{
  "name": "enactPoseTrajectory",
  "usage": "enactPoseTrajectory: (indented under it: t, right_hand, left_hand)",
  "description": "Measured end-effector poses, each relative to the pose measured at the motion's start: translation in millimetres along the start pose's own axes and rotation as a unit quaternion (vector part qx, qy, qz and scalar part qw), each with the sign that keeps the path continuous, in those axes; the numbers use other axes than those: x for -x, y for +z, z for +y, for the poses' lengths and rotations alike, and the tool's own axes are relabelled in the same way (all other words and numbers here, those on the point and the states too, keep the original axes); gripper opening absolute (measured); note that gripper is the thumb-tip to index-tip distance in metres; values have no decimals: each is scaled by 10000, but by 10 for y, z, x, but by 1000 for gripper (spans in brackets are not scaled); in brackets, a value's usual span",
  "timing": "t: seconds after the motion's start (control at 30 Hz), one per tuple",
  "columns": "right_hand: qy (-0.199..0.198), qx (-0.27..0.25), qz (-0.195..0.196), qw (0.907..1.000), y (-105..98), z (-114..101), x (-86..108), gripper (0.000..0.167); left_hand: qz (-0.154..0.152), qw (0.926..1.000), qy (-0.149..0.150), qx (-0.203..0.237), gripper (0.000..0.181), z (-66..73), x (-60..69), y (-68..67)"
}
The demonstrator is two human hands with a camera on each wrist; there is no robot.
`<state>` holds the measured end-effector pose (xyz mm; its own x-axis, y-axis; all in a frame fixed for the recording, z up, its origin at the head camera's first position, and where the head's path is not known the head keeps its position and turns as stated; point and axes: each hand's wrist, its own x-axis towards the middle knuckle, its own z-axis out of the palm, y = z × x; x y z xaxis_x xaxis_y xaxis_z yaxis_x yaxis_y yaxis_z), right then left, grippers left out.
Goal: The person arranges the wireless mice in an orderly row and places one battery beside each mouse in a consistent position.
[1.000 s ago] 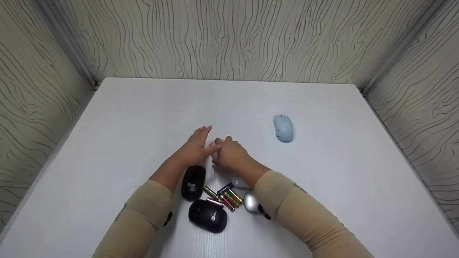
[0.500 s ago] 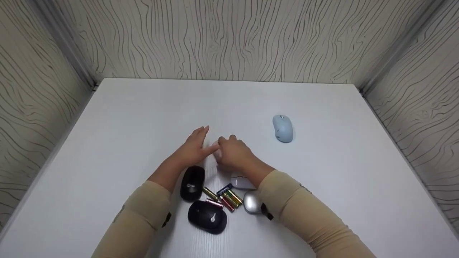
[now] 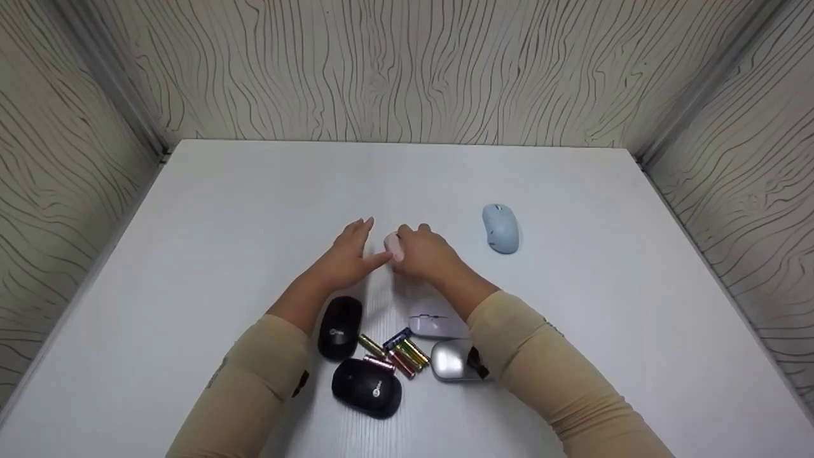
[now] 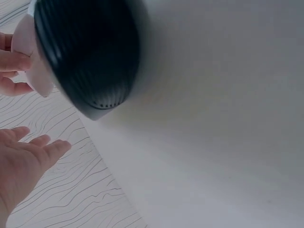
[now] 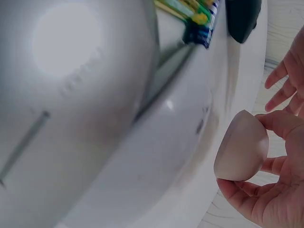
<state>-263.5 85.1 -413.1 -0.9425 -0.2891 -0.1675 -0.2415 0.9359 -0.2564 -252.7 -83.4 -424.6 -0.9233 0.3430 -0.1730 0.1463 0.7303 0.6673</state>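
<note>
A small pale pink mouse (image 3: 394, 247) is gripped between the thumb and fingers of my right hand (image 3: 425, 256). The right wrist view shows the pink mouse (image 5: 242, 147) held by its ends, apart from the table. My left hand (image 3: 345, 259) is beside it, holding nothing, its thumb tip close to the mouse; whether they touch is unclear. Straight, spread fingers show on the left hand (image 4: 23, 164) in the left wrist view. Below the hands lie a black mouse (image 3: 339, 327), a white mouse (image 3: 439, 326) and a silver mouse (image 3: 451, 360), partly behind the right sleeve.
Several coloured batteries (image 3: 407, 356) lie in a cluster between the mice. Another black mouse (image 3: 367, 387) sits nearer the front. A light blue mouse (image 3: 501, 229) stands alone to the right on the white table (image 3: 267, 191). Patterned panels (image 3: 381, 70) enclose the back and sides.
My right hand has moved away and to the right, taking the pink mouse with it. More of the white and silver mice now shows. The left hand has barely moved.
</note>
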Motion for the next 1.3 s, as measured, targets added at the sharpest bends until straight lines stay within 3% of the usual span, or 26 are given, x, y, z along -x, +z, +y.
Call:
enactPoseTrajectory:
  t: [0.3,0.7,1.03,1.3]
  right_hand:
    - [746,-420,-83,9963,-154,157,-216,69]
    - [1438,-1131,-1,9831,-212,311,-376,71]
    - [1752,-1088,40,9785,-36,360,-442,72]
    - [1828,-1068,58,9773,-18,320,-492,71]
  left_hand:
    - [132,9993,-270,-210,82,57,-221,-59]
    - [236,9979,-602,-45,83,121,-376,-136]
    - [154,9954,-860,-400,82,140,-425,-41]
    - [240,9939,-893,-603,83,68,-499,-59]
